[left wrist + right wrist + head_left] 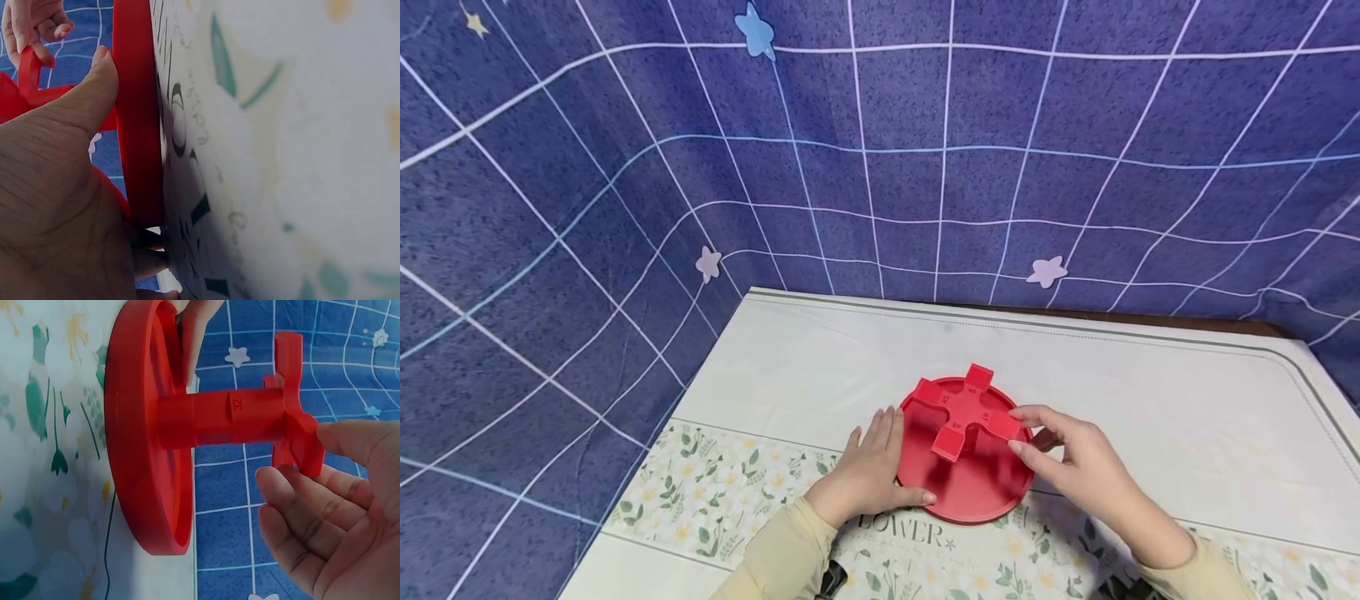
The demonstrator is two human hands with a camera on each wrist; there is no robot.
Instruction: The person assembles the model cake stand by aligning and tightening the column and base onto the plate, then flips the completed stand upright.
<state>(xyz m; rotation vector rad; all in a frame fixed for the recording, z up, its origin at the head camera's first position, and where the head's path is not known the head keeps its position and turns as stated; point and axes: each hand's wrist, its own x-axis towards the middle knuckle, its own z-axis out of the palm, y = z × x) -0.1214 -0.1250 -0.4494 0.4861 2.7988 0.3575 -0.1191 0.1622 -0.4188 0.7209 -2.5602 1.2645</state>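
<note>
We saw only two forearms and two bare hands of the person. Both arms wore long sleeves of a pale cream-yellow, soft-looking fabric, plain and without print; the left sleeve [778,554] ended in a snug cuff at the wrist, and the right sleeve [1198,575] did the same on the near right. The left hand [868,471] and the right hand [1078,467] carried no rings, watch or gloves that we could make out. The fingernails were short and unpainted. Something dark showed beneath each forearm at the near edge, too cut off to identify.
</note>
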